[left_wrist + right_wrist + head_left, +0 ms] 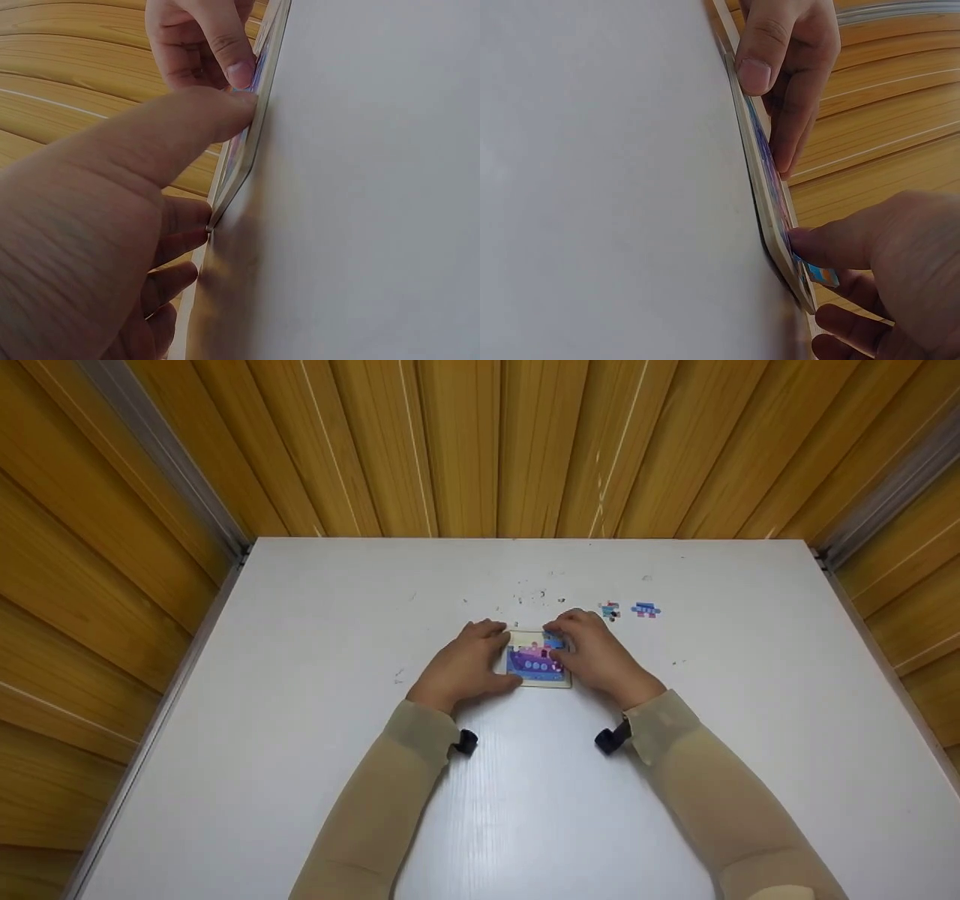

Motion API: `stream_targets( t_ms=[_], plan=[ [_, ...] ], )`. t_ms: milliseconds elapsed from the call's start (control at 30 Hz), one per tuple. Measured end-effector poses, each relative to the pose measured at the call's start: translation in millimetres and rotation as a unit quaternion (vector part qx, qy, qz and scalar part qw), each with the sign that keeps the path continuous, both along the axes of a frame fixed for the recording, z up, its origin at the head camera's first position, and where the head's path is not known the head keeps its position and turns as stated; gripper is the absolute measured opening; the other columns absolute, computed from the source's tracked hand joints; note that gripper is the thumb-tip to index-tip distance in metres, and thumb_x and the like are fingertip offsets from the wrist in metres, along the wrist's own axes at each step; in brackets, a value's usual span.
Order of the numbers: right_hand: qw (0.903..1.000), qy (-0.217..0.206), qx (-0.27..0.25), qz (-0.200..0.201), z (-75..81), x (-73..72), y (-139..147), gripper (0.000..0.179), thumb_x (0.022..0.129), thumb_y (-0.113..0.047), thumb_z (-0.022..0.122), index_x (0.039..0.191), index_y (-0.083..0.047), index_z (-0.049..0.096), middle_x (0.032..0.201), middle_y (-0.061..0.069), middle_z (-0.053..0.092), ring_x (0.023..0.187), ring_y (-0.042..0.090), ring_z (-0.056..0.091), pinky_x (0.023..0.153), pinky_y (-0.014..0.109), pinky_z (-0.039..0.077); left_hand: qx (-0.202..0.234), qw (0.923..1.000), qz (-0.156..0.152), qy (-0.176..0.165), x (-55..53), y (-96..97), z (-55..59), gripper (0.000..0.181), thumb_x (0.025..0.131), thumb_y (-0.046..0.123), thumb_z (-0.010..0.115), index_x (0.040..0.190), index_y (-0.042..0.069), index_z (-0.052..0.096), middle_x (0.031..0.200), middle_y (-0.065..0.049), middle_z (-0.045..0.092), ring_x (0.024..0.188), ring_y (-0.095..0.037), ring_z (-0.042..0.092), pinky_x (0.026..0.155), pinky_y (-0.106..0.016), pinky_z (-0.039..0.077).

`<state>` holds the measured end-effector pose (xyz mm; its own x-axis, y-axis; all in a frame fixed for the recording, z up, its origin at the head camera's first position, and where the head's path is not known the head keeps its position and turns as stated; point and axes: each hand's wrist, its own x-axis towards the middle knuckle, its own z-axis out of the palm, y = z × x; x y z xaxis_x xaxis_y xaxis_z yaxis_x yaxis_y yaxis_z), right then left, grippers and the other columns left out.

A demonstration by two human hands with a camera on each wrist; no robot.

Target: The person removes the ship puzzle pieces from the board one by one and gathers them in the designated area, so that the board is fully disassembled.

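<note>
A small jigsaw puzzle board with a pale rim lies on the white table, its picture showing a purple ship on blue. My left hand grips the board's left side, thumb on the near rim and fingers along the side and far corner. At the right side, my right hand pinches a blue puzzle piece between thumb and fingers. That piece tilts up over the board's right edge in the right wrist view. A pale bare patch shows at the board's upper left.
Two loose puzzle pieces lie beyond my right hand: a multicoloured piece and a blue-and-pink piece. Small dark marks dot the white table behind the board. Wood-look panels stand along the table's back and sides.
</note>
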<state>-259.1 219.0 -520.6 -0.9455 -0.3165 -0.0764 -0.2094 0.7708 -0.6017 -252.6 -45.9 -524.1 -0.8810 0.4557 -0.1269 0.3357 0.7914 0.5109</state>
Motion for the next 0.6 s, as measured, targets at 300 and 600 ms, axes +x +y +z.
stream_targets(
  t_ms=[300,600],
  plan=[
    [1.0,0.001,-0.003,0.0,1.9,0.9,-0.4,0.046,0.11,-0.018,0.074,0.155,-0.011,0.07,0.157,0.016,0.059,0.155,0.04,0.048,0.136,0.06,0.04,-0.002,1.0,0.005,-0.006,0.4,-0.6,0.8,0.091,0.096,0.055,0.085,0.17,0.014,0.053,0.183,0.0,0.041,0.176,-0.035,0.028,0.143,-0.048,0.03],
    [1.0,0.003,0.009,0.0,1.8,1.2,1.6,0.046,0.111,-0.018,0.07,0.156,-0.01,0.069,0.155,0.017,0.06,0.152,0.041,0.05,0.135,0.061,0.041,-0.003,1.0,0.002,-0.006,0.3,0.8,2.6,0.091,0.096,0.054,0.085,0.17,0.013,0.053,0.183,-0.001,0.042,0.176,-0.034,0.028,0.144,-0.047,0.03]
  ],
)
